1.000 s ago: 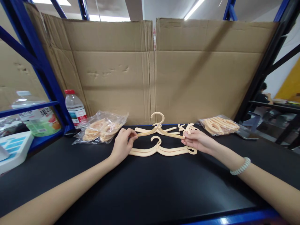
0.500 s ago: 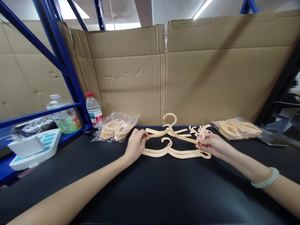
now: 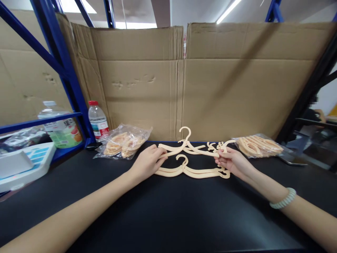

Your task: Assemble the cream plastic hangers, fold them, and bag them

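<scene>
A cream plastic clothes hanger (image 3: pixel 187 144) is held just above the black table, its hook pointing up. At its left arm end, my left hand (image 3: pixel 150 160) is closed on it. The fingers of my right hand (image 3: pixel 231 161) pinch the other arm end. Below it on the table lie stacked cream hangers (image 3: pixel 201 173), their left end partly hidden by my left hand. Another hanger (image 3: pixel 201 147) lies behind the held one. Small loose cream hook pieces (image 3: pixel 210 146) are beside my right hand.
Clear bags of cream hanger parts lie at the left (image 3: pixel 123 142) and right (image 3: pixel 258 144). A red-capped bottle (image 3: pixel 98 121), a larger bottle (image 3: pixel 61 130) and a white power strip (image 3: pixel 39 168) stand left by the blue frame (image 3: pixel 71 84). Cardboard (image 3: pixel 142 84) walls the back.
The camera view has turned slightly, so things shift left. Both hands keep hold of the hanger, whose arms now appear tilted a little differently.
</scene>
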Tool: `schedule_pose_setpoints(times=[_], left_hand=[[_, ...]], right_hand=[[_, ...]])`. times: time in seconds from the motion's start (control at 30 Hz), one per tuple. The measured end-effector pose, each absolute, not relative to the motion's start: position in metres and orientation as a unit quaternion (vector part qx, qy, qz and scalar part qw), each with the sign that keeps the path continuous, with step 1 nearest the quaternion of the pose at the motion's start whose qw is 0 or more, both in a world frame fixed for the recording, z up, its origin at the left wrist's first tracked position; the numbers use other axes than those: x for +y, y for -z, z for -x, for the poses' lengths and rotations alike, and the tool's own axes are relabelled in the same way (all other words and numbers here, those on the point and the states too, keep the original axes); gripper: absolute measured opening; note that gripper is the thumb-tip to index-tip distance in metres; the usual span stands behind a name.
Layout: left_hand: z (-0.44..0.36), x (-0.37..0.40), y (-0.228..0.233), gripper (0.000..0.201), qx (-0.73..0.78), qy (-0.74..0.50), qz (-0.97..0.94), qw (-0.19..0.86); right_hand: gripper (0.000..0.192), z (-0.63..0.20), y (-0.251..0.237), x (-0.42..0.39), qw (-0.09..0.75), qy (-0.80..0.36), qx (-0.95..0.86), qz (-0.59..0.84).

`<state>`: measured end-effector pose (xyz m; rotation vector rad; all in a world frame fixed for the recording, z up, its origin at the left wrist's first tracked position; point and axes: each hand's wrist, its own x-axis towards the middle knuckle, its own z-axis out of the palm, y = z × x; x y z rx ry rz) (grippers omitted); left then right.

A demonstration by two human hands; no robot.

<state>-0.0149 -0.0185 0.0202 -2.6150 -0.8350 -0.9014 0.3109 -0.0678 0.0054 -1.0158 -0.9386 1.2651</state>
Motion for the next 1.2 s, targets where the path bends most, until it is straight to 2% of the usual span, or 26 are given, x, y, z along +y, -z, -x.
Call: schedule_pose_setpoints(times=[0.33, 0.67, 0.87, 1.2], left_hand=[[0.026, -0.031, -0.057, 0.019, -0.320, 0.162, 0.919, 0.164], [0.032, -0.034, -0.069, 0.010, -0.337, 0.070, 0.925, 0.162], [0.033, -0.042, -0.076, 0.012, -0.312, 0.018, 0.941, 0.127], [0.031, -0.050, -0.075, 0.014, -0.271, 0.008, 0.961, 0.053]], right_hand=[[0.025, -0.308, -0.010, -0.073, 0.578, -0.527, -0.458, 0.423], [0.023, -0.330, -0.014, -0.065, 0.586, -0.532, -0.448, 0.416], [0.023, -0.364, -0.022, -0.068, 0.485, -0.499, -0.547, 0.466], [0.019, -0.372, -0.037, -0.074, 0.220, -0.373, -0.752, 0.496]])
